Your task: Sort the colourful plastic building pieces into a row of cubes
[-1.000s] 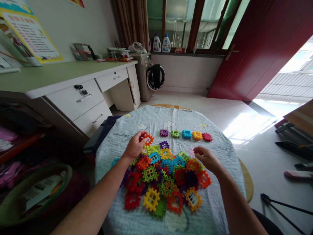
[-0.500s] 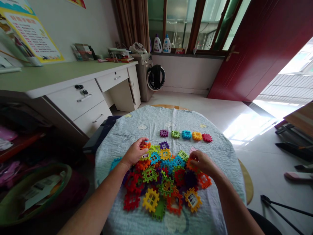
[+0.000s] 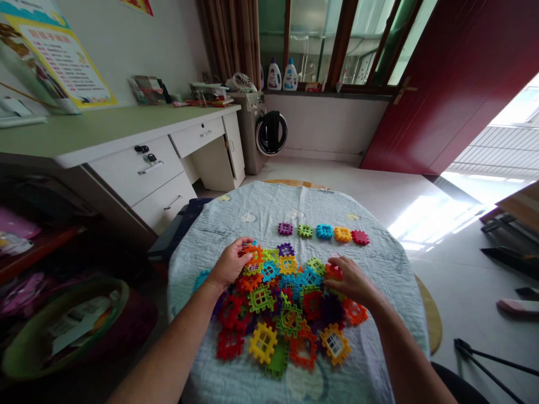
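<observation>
So, closest in, a yellow block [image 3: 263, 343] lies near the front of a loose pile of plastic blocks [image 3: 261, 299], on a cloth [image 3: 236, 205] that probably stops them sliding around the table [image 3: 295, 183]. Left hand [image 3: 229, 264] has an orange block [image 3: 255, 254] pinched by its edge, I guess because the toothed rim is easy to grip. Right hand [image 3: 356, 280] is curled narrow around a reddish-orange block [image 3: 333, 272] on the pile's right side, but can't tell if it's actually gripping. Past them, a row of five blocks [image 3: 324, 231] sits with gaps, likely keeping each one separate. Way back, two bottles [image 3: 290, 77] stand on the windowsill [image 3: 332, 94], presumably handy for the washing machine [image 3: 251, 134].
</observation>
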A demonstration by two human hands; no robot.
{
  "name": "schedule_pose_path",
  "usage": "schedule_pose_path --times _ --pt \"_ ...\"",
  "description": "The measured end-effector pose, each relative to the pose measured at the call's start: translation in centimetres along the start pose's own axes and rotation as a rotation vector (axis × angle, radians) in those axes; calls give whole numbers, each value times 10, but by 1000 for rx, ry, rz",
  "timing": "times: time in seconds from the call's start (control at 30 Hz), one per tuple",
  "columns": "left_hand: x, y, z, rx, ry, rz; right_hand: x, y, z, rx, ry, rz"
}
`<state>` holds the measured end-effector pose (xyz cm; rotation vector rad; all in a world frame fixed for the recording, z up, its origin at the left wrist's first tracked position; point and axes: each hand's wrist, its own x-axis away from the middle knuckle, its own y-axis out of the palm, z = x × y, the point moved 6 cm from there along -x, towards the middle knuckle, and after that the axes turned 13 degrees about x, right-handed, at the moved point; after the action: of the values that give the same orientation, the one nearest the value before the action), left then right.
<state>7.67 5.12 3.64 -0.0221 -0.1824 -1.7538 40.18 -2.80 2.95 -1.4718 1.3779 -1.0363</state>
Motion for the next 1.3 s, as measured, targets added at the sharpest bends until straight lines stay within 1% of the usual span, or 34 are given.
schedule_pose_path --times 0.1,0.23,0.37,0.5,0.63,0.73,0.8,0.9,0.97,1.07,1.17,1.3 --pt "7 5 1 89 -52 0 -1 3 -3 94 8 -54" --pt "13 10 3 154 -84 8 -3 3 -4 132 10 -64" --pt "11 14 0 148 -98 13 -2 2 -1 69 2 -102" --pt "9 11 3 85 -67 25 -3 3 7 -15 10 -139" --pt "13 11 8 92 -87 -9 -4 2 12 -61 -5 -122" --pt "19 18 9 169 -134 -51 -5 -3 8 -101 -5 -22" --pt "22 25 7 230 -168 -80 -6 -10 -6 -148 -43 92" --pt "24 39 4 282 -211 -124 -5 -19 -47 -221 -179 232" --pt "25 47 4 291 -227 -146 -4 -22 -81 -259 -300 269" --pt "27 58 6 309 -254 -178 -3 -23 -116 -294 -392 286" --pt "30 67 9 331 -269 -207 -1 -18 -131 -298 -444 261" --pt "33 76 9 344 -247 -233 0 -9 -131 -307 -447 222"
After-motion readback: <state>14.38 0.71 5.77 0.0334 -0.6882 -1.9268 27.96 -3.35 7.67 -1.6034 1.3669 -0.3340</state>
